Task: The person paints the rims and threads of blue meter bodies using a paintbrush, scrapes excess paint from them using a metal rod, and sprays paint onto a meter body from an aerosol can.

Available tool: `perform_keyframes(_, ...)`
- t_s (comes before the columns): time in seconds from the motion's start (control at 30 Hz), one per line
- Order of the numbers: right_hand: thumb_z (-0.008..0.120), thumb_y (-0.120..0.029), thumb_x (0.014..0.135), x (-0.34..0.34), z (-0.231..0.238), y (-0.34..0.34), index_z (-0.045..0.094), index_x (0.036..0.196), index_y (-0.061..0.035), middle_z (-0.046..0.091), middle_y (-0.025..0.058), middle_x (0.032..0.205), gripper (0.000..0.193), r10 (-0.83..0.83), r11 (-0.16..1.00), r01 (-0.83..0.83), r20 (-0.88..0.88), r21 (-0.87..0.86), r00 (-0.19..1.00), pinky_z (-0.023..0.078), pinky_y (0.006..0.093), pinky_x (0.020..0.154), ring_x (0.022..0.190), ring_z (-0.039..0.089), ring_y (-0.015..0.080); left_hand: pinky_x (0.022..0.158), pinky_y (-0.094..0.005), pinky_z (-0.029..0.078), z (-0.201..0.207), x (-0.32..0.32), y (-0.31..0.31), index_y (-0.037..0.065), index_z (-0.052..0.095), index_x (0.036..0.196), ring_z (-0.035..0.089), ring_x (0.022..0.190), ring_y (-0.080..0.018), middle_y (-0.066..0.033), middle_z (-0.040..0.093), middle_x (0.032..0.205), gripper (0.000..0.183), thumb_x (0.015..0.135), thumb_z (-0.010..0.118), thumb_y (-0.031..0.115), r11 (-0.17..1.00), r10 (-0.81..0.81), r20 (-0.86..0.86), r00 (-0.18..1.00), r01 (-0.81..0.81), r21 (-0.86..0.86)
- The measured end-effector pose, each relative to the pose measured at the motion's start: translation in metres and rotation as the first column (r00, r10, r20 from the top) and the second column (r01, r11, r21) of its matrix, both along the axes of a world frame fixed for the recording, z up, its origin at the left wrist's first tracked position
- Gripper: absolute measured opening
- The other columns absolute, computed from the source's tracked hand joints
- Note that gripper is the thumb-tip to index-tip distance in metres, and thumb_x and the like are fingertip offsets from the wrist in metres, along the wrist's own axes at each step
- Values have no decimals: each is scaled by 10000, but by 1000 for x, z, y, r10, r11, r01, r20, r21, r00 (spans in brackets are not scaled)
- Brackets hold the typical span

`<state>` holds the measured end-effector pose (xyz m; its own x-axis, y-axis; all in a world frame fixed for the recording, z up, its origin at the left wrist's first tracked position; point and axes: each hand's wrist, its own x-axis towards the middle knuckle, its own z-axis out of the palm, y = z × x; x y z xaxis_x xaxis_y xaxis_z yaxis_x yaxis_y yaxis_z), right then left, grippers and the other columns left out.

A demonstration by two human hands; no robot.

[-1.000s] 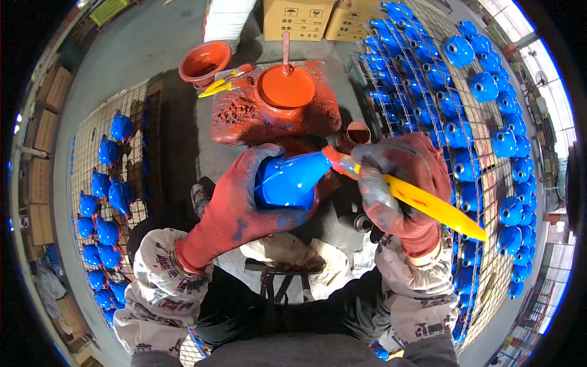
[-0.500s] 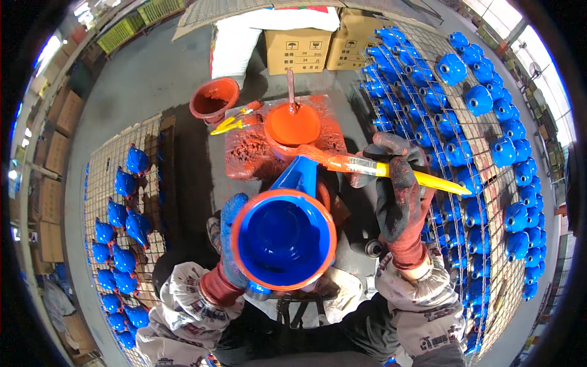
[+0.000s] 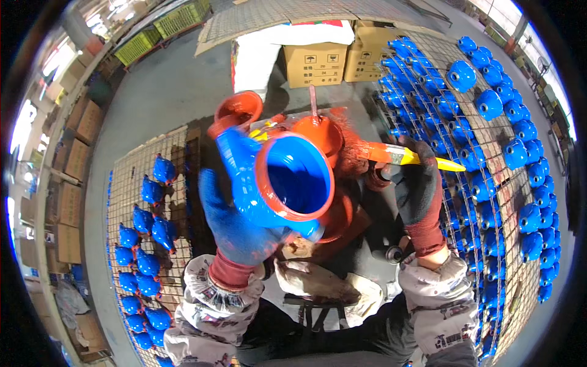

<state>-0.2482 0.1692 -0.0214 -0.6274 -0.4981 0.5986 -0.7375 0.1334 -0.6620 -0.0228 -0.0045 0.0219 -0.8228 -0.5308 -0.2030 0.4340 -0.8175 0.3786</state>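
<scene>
My gloved left hand [image 3: 235,235] holds a hollow blue housing [image 3: 247,199] from below and its left side, thumb stretched up beside it. The housing's round mouth has an orange-red rim and is tilted toward the right; a blue arm sticks out at its upper left. My gloved right hand [image 3: 422,183] is closed round a yellow-handled paintbrush [image 3: 394,154], its red-coated bristles pointing left, apart from the rim. Behind the housing stands a pot of red paint [image 3: 318,133] with a stick [image 3: 313,101] in it. The housing partly hides the pot.
A red bucket [image 3: 241,109] stands behind the housing's arm, with another yellow-handled brush [image 3: 262,133] close by. Wire racks [image 3: 140,177] on the left and right carry many blue housings [image 3: 461,76]. Cartons [image 3: 315,64] and a white sack [image 3: 257,64] stand at the back.
The housing has been turned, so its arm now points up-left and its mouth faces more to the right. The brush has moved right, away from the housing. My left thumb has spread.
</scene>
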Motion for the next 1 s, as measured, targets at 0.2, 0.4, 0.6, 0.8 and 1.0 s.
perform_keyframes(0.2,554,-133,990,3,-2,-7,532,1296,-17,591,143,1253,328,355,907,-197,421,-373,835,531,331,914,1127,593,241,1078,-591,418,-14,6,-24,33,251,1523,402,1370,-438,-260,310,1535,970,868,548,684,878,-236,18,972,221,-424)
perform_keyframes(0.4,526,-175,999,10,34,-3,659,1119,22,677,75,896,266,406,896,-128,671,-424,620,515,244,571,689,635,128,1020,-506,482,-34,6,16,46,379,1475,564,1237,-326,-198,530,1383,796,872,692,460,818,-401,339,851,499,-287)
perform_keyframes(0.6,632,-295,959,12,29,3,714,907,19,681,80,710,329,187,959,-283,709,18,679,453,267,513,608,621,107,935,-366,493,-29,0,32,49,490,1321,614,1064,-230,-111,605,1193,709,728,823,251,389,-76,489,869,477,-788)
perform_keyframes(0.8,637,-396,901,16,24,-5,728,1019,-83,642,182,720,347,160,805,-322,340,499,927,488,441,639,692,630,381,864,-440,521,-39,-9,48,43,495,1239,624,1005,-376,-178,599,1122,757,634,876,293,-374,202,361,910,413,-830)
perform_keyframes(1.0,694,-239,878,39,40,-1,710,844,-32,590,150,636,210,279,901,-312,147,301,949,404,374,503,561,567,302,903,-456,495,-49,-10,46,33,498,1231,581,1077,-398,-183,574,1166,788,605,883,316,-443,177,412,894,446,-778)
